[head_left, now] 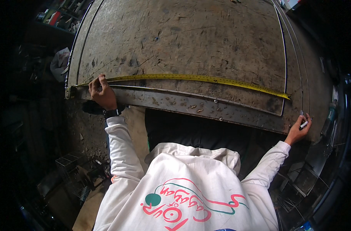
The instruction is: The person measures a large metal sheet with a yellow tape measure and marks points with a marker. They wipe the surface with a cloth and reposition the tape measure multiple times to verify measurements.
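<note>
Measuring tape (pixel 179 77), just one, runs beneath half-curled left fingers (pixel 93 87), their grip unclear, while right fingers (pixel 308 118), closed, hold one marker (pixel 303 124).

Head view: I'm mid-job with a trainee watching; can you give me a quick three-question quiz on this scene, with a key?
1. Which hand holds the marker?
2. On the worktable, the yellow tape measure runs closest to which edge: A) far, B) near, C) left?
3. True or false: the dark wristband is on the right wrist.

Key:
1. The right hand.
2. B.
3. False; it is on the left wrist.
</note>
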### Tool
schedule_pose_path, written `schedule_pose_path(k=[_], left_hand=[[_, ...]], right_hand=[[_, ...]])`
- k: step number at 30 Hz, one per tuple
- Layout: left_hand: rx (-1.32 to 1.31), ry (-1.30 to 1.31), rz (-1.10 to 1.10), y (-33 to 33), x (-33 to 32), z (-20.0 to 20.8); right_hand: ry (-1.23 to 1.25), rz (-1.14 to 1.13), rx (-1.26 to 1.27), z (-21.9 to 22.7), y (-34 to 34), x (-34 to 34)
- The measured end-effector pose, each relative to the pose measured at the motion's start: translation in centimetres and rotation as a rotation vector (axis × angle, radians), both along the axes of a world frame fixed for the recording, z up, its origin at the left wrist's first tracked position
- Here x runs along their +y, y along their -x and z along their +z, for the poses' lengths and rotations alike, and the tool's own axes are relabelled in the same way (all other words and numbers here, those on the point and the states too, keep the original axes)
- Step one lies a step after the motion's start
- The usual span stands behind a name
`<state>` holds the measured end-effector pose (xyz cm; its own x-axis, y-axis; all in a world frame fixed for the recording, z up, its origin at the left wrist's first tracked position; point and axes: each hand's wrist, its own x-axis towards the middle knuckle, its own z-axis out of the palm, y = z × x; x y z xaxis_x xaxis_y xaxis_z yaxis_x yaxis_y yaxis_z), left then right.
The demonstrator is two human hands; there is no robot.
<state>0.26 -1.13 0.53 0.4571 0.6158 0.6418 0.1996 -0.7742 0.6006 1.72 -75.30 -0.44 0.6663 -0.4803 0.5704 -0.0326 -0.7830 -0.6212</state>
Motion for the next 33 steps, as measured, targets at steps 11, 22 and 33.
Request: schedule_pose_path(k=[11, 22, 33], left_hand=[[0.011, -0.032, -0.009, 0.1, -0.3, 0.4], [0.006, -0.003, -0.033, 0.2, 0.3, 0.1], [0.033, 0.002, -0.049, 0.2, 0.8, -0.2]], right_hand=[[0.023, -0.036, 0.020, 0.2, -0.1, 0.5], [0.021, 0.018, -0.013, -0.4, -0.2, -0.2], [-0.047, -0.010, 0.012, 0.2, -0.2, 0.9]])
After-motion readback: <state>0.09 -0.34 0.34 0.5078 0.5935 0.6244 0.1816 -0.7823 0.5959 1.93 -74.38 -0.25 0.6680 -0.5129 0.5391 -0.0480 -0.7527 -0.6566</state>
